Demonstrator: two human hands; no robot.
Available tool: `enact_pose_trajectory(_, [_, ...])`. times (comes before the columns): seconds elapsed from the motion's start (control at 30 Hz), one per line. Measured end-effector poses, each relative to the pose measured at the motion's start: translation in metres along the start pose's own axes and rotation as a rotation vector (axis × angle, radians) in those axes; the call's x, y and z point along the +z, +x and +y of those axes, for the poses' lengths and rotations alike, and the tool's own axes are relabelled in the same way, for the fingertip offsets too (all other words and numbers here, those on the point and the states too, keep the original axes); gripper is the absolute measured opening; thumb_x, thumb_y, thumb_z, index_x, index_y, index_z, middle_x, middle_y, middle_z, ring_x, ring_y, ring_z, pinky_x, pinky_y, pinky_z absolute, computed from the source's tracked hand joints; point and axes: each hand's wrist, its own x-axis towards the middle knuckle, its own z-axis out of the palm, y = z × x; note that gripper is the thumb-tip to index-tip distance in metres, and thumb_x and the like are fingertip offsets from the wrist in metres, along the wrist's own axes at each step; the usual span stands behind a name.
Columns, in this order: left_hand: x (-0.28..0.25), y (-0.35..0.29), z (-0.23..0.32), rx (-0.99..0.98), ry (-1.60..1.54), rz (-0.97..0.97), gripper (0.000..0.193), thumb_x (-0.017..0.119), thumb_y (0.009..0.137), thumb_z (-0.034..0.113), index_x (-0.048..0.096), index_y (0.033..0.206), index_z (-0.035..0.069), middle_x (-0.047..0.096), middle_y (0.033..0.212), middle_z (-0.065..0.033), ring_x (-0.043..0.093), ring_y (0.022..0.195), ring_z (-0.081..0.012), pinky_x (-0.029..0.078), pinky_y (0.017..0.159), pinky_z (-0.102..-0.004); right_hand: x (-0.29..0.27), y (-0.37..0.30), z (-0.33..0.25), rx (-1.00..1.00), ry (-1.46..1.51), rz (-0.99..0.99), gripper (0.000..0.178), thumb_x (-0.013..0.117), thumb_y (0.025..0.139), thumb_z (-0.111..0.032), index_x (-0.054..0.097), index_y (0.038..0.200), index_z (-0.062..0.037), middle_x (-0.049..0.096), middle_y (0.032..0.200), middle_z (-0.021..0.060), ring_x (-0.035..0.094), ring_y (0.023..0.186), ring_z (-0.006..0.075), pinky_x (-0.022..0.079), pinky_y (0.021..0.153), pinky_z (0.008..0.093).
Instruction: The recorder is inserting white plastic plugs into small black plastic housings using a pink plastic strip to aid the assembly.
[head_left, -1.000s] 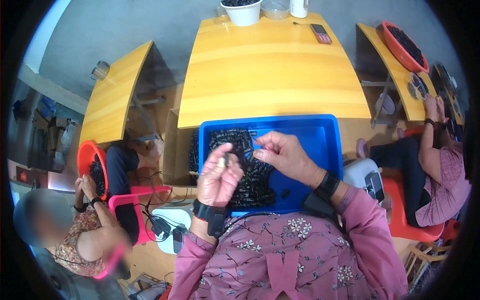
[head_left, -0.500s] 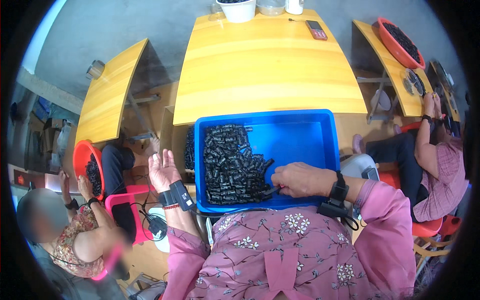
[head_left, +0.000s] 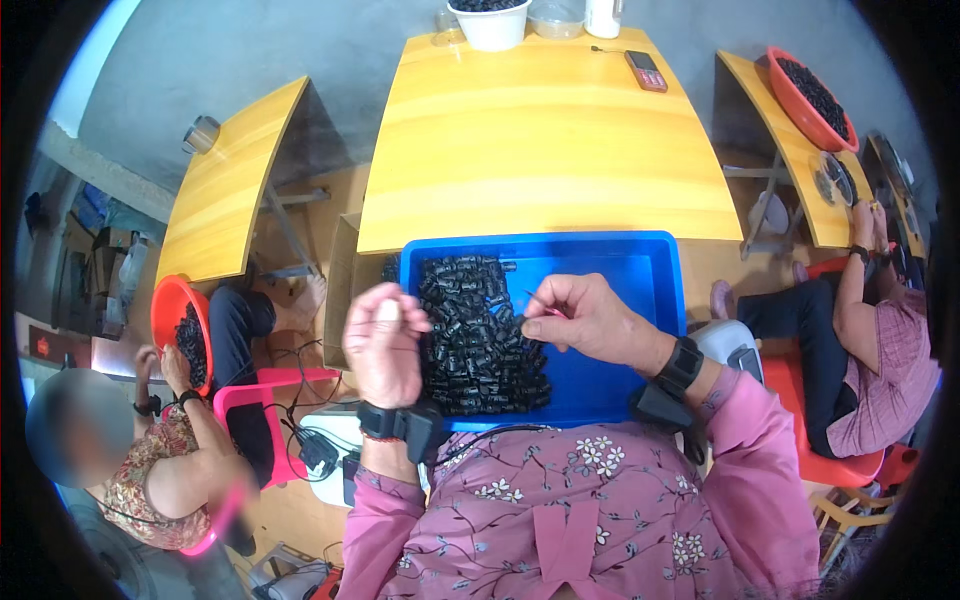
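In front of me is a blue plastic tray [head_left: 620,395]. Its left part is packed with small black cylindrical plastic parts [head_left: 470,345], mostly laid close together. My right hand [head_left: 595,325] is above the middle of the tray, thumb and fingers closed on a small thin tool [head_left: 556,312] with a dark pointed end and a reddish part; its exact kind is hard to see. My left hand [head_left: 385,345] is over the tray's left rim, palm turned up. Its fingers are loosely curled, apart and slightly blurred, and nothing shows in them.
A yellow wooden table [head_left: 550,150] stands beyond the tray, bearing a white tub [head_left: 492,28] and a phone [head_left: 646,71]. An open cardboard box [head_left: 343,290] is left of the tray. Co-workers sit on both sides, by red basins [head_left: 165,325]. Cables [head_left: 300,420] hang at the left.
My left hand has moved right, from beside the tray to over its left rim. My right hand has lifted away from the near parts and turned, still holding the thin tool.
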Motion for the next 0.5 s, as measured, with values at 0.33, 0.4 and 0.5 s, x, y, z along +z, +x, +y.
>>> enact_pose_trajectory(0.33, [0.038, -0.028, -0.026, -0.299, 0.017, -0.229, 0.018, 0.068, 0.091, 0.006, 0.059, 0.107, 0.005, 0.068, 0.095, -0.0086, 0.070, 0.084, -0.0214, 0.059, 0.080, -0.0350, 0.031, 0.011, 0.007, -0.063, 0.305, 0.051, 0.013, 0.065, 0.094, -0.011, 0.063, 0.094, 0.0014, 0.064, 0.077, 0.0027, 0.059, 0.065, 0.0062, 0.049, 0.056, 0.0216])
enact_pose_trajectory(0.4, [0.035, -0.028, -0.030, -0.279, 0.034, -0.229, 0.018, 0.069, 0.090, 0.005, 0.059, 0.105, 0.005, 0.068, 0.094, -0.0082, 0.070, 0.083, -0.0213, 0.059, 0.079, -0.0347, 0.031, 0.011, 0.010, -0.056, 0.306, 0.053, 0.013, 0.065, 0.094, -0.011, 0.063, 0.094, 0.0019, 0.066, 0.079, 0.0041, 0.060, 0.065, 0.0066, 0.049, 0.056, 0.0217])
enact_pose_trajectory(0.5, [0.034, -0.028, -0.032, -0.290, 0.038, -0.198, 0.016, 0.068, 0.091, 0.005, 0.059, 0.104, 0.006, 0.068, 0.093, -0.0081, 0.070, 0.083, -0.0209, 0.059, 0.077, -0.0343, 0.032, 0.013, 0.011, -0.062, 0.309, 0.045, 0.013, 0.064, 0.094, -0.011, 0.063, 0.094, 0.0018, 0.067, 0.080, 0.0054, 0.060, 0.065, 0.0066, 0.049, 0.056, 0.0215])
